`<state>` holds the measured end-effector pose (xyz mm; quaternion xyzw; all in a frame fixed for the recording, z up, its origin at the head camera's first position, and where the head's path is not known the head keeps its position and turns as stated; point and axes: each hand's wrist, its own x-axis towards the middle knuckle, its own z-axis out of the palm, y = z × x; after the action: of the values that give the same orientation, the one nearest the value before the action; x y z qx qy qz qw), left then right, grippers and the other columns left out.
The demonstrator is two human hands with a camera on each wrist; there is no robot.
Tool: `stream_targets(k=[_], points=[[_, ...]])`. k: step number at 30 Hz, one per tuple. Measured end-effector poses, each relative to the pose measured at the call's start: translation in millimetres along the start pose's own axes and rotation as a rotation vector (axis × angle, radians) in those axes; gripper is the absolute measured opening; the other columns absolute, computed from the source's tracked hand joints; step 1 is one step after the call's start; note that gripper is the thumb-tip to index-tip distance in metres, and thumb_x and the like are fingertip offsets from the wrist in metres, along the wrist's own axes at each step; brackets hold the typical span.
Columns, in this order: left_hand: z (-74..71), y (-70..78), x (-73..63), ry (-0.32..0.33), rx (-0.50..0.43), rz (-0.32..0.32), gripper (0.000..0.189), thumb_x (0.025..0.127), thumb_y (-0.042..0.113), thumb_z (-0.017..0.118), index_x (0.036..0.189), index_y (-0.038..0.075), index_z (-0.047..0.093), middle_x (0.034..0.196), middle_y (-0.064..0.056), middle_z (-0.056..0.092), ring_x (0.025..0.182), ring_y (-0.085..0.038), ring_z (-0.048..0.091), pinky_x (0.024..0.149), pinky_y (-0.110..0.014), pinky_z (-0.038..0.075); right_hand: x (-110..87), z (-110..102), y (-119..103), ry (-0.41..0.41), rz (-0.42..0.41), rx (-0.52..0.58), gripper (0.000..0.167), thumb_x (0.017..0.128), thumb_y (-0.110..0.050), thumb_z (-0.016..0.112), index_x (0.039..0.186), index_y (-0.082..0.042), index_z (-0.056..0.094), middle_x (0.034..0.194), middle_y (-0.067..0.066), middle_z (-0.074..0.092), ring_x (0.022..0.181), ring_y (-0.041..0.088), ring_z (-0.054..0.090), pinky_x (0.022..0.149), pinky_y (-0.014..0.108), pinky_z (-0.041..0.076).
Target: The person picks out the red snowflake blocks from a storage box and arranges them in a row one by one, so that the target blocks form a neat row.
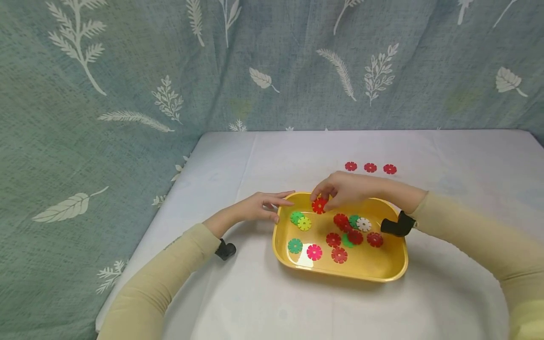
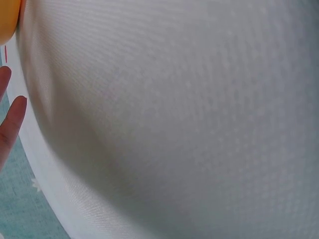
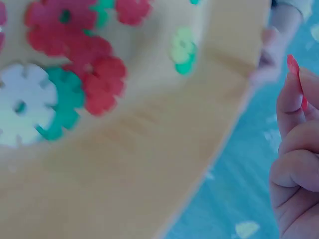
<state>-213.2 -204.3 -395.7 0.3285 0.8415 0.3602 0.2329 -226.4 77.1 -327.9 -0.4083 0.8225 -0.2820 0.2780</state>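
My right hand point(image 1: 343, 188) reaches over the far rim of a yellow plastic tray point(image 1: 382, 265) and pinches a red notched disc point(image 1: 318, 206) between thumb and fingers. In the right wrist view the held disc point(image 3: 301, 84) appears edge-on. At the tray's left end, my left hand point(image 1: 257, 207) rests by the rim with its fingers extended. Inside the tray lie several more red discs point(image 1: 339, 255), a pink one point(image 1: 314, 252), a white one point(image 1: 363, 224), a yellow one point(image 1: 304, 223) and some green ones point(image 1: 295, 245); a few overlap.
Three red discs point(image 1: 370, 167) form a row on the white tablecloth point(image 1: 297, 307) behind the tray. Leaf-patterned blue-green fabric point(image 1: 280, 56) hangs behind and to the left of the table. Black straps with small cameras point(image 1: 225, 249) sit at both wrists.
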Motion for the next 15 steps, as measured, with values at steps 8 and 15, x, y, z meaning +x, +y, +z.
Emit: stream_targets(k=[8,15], points=[[0.4,0.7,-0.2,0.004,0.012,-0.007,0.051,0.08,0.02,0.07,0.128,0.014,0.055,0.148,0.0,0.031,0.133,-0.02,0.034,0.092,-0.037,0.045,-1.6,-34,8,0.181,0.013,0.04,0.032,0.082,-0.009,0.067,0.114,-0.006,0.063,0.094,0.005,0.068,0.083,0.017,0.061,0.076,0.029,0.053],[0.4,-1.0,-0.1,-0.001,0.006,0.011,0.052,0.079,0.02,0.07,0.128,0.012,0.055,0.148,0.0,0.03,0.132,-0.02,0.035,0.091,-0.034,0.045,-0.7,-53,18,0.263,0.105,0.027,0.034,0.083,-0.016,0.067,0.117,-0.012,0.062,0.097,0.005,0.066,0.086,0.02,0.06,0.075,0.032,0.053]])
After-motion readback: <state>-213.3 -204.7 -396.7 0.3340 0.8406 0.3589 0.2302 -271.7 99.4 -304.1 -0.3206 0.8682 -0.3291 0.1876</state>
